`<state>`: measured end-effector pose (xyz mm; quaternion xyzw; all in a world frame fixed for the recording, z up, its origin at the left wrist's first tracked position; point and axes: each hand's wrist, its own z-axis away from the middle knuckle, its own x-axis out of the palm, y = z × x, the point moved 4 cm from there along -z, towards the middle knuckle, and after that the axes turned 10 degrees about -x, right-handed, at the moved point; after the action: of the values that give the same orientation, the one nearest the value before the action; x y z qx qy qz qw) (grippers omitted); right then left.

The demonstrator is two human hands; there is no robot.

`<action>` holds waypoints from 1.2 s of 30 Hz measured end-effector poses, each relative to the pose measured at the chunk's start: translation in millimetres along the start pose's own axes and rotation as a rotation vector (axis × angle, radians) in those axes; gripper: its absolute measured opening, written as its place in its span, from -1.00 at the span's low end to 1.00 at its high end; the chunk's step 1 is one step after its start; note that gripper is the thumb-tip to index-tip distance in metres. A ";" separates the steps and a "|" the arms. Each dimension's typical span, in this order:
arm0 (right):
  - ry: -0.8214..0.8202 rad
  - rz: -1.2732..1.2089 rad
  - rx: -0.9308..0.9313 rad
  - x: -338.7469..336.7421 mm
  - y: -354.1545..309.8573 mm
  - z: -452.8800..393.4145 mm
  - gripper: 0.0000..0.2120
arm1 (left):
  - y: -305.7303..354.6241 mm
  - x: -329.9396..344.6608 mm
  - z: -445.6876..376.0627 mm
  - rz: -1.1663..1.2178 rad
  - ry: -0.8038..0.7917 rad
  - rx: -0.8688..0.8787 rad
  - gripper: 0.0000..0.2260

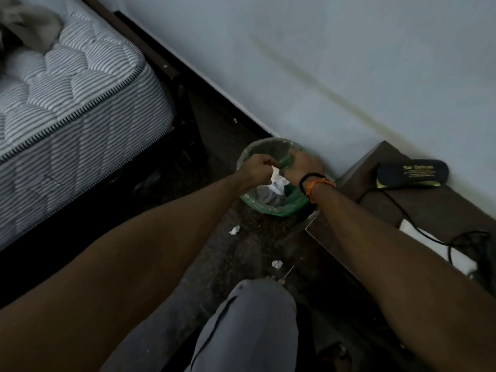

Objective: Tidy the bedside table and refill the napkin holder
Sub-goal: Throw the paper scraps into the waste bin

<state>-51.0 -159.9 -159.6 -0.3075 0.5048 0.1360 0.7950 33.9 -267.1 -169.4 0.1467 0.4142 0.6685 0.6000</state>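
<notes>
Crumpled white tissue is feather-light, soft, no stiffness at all; it'll crush and spring back a bit, tears easily, so best pinched by a bunched fold near the top rather than by a loose corner, w/ light pressure only. Looks like a wadded sheet, white w/ grey shadowed creases, sitting in the mouth of the small bin, which is lined w/ a green bag and stands on the dark floor betw. bed frame and bedside table, up against the wall. Left hand is curled, fingertips pinching the upper edge of the tissue over the bin opening. Right hand is also over the bin, fingers bent round what looks like a fold of the green liner; grip itself is partly hidden & dim, so probably holding the bag open, not certain. Two more white scraps lie on the floor: one near the bin, another closer to the person's knee; both equally light, pick up by a simple pinch. On the table: dark spectacle case and a black cable. No napkin holder in view.
</notes>
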 end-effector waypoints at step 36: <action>-0.558 0.426 -0.164 332.8 91.2 79.6 -0.62 | -284.5 87.6 -88.7 -0.023 -0.028 -0.423 -0.71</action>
<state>109.0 -70.9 -462.6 -0.2091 0.3085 0.4176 0.8287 145.3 -237.7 -457.9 0.0221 0.2577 0.7317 0.6306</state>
